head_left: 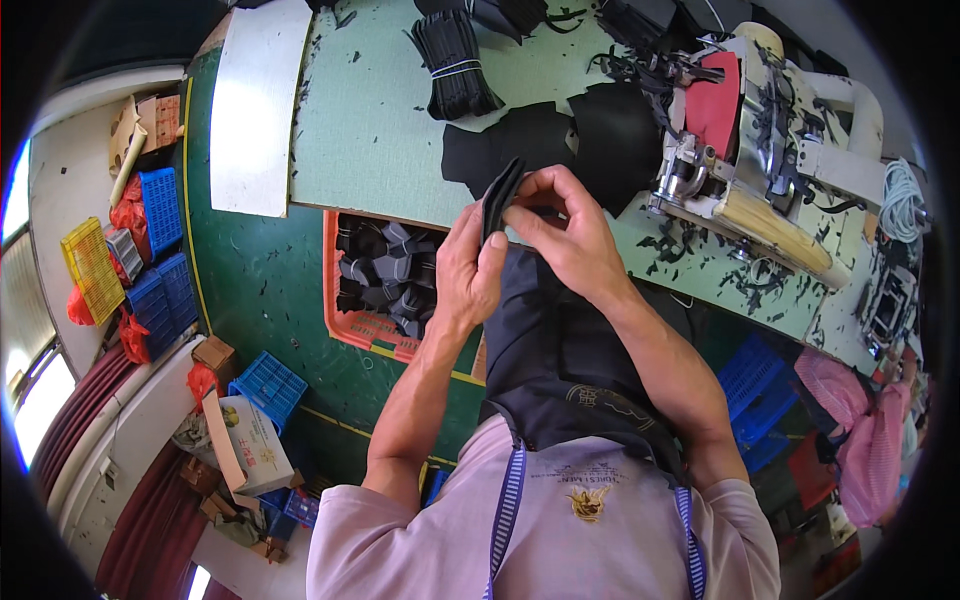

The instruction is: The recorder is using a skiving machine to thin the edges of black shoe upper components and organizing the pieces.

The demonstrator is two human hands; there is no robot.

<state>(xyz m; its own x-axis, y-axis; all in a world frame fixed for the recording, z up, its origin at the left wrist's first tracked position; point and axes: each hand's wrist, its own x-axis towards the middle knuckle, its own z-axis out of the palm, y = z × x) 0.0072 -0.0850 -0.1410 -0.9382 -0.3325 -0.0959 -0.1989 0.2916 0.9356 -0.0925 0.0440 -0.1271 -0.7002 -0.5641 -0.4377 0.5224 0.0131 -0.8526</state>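
Note:
My left hand [468, 265] is closed around a thin stack of black fabric pieces [502, 198], held upright between thumb and fingers above the table's front edge. My right hand [578, 238] meets the stack from the right, its thumb and fingertips pinched against the near edge. Its fingers partly hide what lies between them. Just beyond both hands, flat black pieces [530, 138] lie on the pale green table [365, 110]. Farther back is a bundle of black strips [450, 70] tied with a white cord.
At the right stands a cream machine [775, 230] with a red panel [712, 105], black scraps scattered round it. Below the table's front edge an orange crate [372, 333] holds several folded black pieces. A white board [255, 110] covers the table's left end. Blue crates [268, 388] stand on the green floor.

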